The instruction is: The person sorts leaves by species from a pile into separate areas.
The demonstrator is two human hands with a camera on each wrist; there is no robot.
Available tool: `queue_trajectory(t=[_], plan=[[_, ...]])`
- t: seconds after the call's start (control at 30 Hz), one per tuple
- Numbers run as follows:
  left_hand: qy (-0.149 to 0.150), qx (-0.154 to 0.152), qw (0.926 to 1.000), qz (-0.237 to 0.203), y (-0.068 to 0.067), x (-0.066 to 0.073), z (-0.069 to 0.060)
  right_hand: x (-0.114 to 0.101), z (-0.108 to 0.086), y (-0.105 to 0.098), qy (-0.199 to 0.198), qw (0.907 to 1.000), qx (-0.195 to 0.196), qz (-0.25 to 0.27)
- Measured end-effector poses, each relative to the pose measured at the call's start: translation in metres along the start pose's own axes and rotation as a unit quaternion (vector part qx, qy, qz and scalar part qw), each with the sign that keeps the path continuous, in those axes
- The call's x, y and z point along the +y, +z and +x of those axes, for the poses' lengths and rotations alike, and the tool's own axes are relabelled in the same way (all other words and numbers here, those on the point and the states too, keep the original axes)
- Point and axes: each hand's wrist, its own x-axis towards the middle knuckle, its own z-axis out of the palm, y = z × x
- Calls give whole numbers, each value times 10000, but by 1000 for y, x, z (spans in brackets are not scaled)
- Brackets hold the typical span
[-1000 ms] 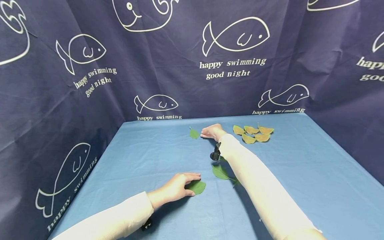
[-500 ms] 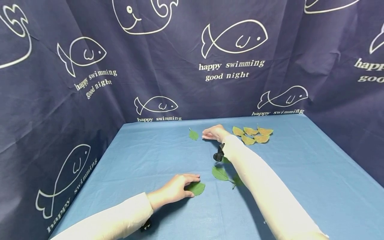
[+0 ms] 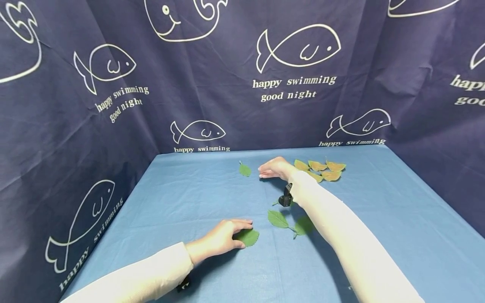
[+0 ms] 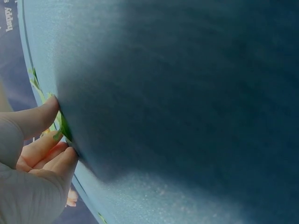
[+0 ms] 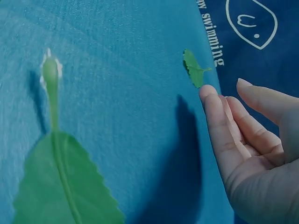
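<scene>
In the head view my left hand (image 3: 221, 239) rests low at the table's front middle, thumb and fingers spread at either side of a green leaf (image 3: 249, 237). The left wrist view shows that leaf (image 4: 65, 129) edge-on between thumb and fingers; whether it is pinched does not show, but the fingers look relaxed. My right hand (image 3: 278, 168) hovers above the far part of the table, right of a single small green leaf (image 3: 244, 169). Its fingers are nearly straight in the right wrist view, the thumb apart, with nothing between them.
Several yellow-brown leaves (image 3: 331, 175) lie grouped at the back right, partly behind the right wrist. Green leaves (image 3: 278, 219) lie below the right forearm, one near its wrist camera (image 3: 286, 196). A dark fish-print curtain (image 3: 235, 97) surrounds the blue table (image 3: 189, 189).
My right hand has drifted a little to the right, away from the small far leaf, uncovering more of the green leaves under the forearm. The left hand has stayed in place.
</scene>
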Motion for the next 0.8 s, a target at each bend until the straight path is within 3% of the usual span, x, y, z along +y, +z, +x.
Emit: queue_trajectory(t=[0.5, 0.8], plan=[[-40, -14, 10000, -43, 2, -1, -1, -14, -24, -14, -421, 9957, -307, -760], [8, -51, 9994, 330, -2, 4, -1, -17, -36, -23, -476, 9947, -288, -865]])
